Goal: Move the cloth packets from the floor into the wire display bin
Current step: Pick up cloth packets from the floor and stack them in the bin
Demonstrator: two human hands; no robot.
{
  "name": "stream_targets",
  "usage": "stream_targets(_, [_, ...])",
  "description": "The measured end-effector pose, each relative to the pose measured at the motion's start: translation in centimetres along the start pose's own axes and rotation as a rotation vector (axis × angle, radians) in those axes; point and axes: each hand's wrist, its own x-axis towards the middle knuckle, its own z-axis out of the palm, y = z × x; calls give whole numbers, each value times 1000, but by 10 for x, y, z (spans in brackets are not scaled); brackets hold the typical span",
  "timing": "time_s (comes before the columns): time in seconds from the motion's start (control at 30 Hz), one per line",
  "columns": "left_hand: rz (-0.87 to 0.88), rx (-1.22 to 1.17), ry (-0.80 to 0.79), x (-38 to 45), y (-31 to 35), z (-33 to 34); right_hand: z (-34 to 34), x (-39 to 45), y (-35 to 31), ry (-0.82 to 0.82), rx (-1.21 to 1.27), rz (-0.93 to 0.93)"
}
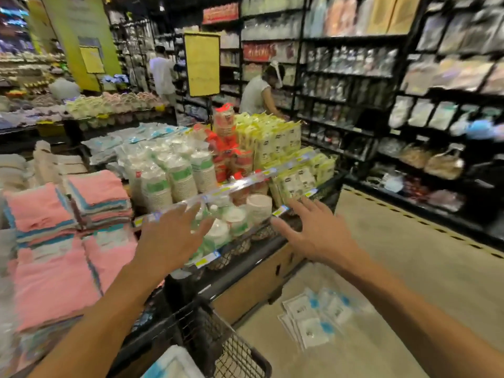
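Left hand point(174, 236): held out empty, fingers spread, nothing gripped.
Right hand point(311, 230): likewise spread and empty, probably between trips.
Cloth packets point(313, 317): left fanned on the floor beside the display.
Wire display bin point(231, 347): 1 packet point(171, 362) seen inside, at the lower edge.

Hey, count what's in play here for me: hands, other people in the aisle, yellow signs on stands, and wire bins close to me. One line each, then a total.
Hands: 2, left hand and right hand, both empty
Other people: 2, one farther back, one at the shelves
Yellow signs: 2, large and small
Wire bins: 1
Total: 7
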Motion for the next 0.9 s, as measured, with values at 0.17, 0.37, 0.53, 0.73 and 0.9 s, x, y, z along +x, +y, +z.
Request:
stream_targets(0.17, [180,-20,-80,15,82,23,-19,-34,85,100,3,188])
stream_targets(0.37, [312,-27,-131,26,178,51,-18,-67,183,141,7,345])
stream_targets(0.53, [362,-26,-143,32,259,78,-20,-78,268,143,68,406])
stream_targets(0.73, [399,-49,-180,53,331,126,-19,-79,361,143,49,456])
stream_targets(0.9, [399,-79,-235,71,363,156,-14,-77,420,144,63,493])
